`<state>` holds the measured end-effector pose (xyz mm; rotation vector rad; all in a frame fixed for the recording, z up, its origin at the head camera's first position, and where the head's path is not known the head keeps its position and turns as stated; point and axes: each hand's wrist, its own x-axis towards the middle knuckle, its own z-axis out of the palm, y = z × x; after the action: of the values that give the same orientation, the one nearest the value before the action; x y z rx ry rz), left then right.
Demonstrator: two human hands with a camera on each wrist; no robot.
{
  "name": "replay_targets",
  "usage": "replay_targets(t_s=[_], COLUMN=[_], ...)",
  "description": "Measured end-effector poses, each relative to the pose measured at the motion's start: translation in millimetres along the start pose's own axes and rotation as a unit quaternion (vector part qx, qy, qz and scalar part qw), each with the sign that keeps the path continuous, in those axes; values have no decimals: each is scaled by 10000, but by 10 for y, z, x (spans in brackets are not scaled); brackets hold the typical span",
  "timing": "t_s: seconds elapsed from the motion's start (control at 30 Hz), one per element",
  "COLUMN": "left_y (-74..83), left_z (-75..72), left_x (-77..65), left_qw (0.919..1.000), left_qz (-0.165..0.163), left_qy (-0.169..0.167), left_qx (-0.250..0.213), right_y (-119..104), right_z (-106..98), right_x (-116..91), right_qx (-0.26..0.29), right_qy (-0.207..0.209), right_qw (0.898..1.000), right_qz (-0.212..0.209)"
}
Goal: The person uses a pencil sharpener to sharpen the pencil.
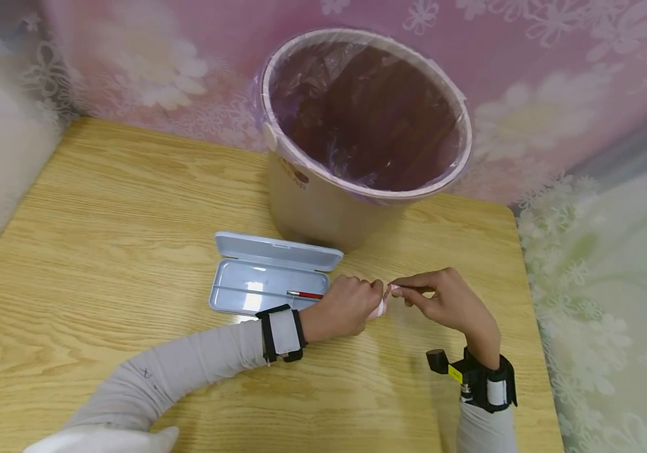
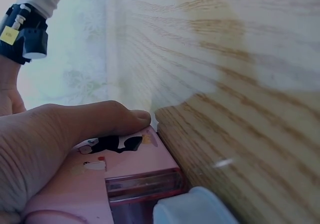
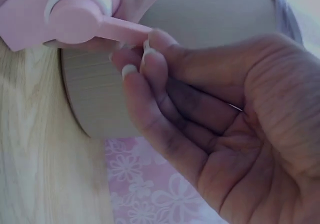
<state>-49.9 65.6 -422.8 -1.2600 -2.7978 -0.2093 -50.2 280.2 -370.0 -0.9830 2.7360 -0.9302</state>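
Note:
A pink crank pencil sharpener (image 3: 20, 22) is on the wooden table, just right of the pencil case. My left hand (image 1: 342, 306) grips its body, with the thumb lying over the printed top in the left wrist view. The sharpener's clear window (image 2: 145, 186) shows in that view. On the other side, my right hand (image 1: 452, 301) pinches the end of the crank arm (image 3: 125, 30) between thumb and fingertips. The pale blue pencil case (image 1: 244, 292) lies with its lid up beside the left wrist. Inside it is a slim red pen or pencil (image 1: 307, 294), partly hidden by the left hand.
A tall beige bin (image 1: 323, 211) with a clear plastic liner stands right behind the pencil case and the sharpener. Flowered pink cloth (image 1: 165, 69) hangs behind the wooden table (image 1: 131, 207). Pale flowered cloth (image 1: 612, 314) borders the right edge.

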Motion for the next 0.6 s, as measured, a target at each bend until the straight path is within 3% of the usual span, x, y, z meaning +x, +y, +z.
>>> replay_targets(t_s=[0.4,0.6], left_y=[-11,8], left_z=[-29,-19], left_x=[-15,-12], left_qw=[9999,10000], left_qz=[-5,35], left_qy=[-100,-55], left_qx=[46,70], right_y=[205,269], right_z=[155,476], right_x=[131,19], right_qx=[10,200], right_qy=[-52,-755], right_qw=[9990,9960], right_qz=[439,438])
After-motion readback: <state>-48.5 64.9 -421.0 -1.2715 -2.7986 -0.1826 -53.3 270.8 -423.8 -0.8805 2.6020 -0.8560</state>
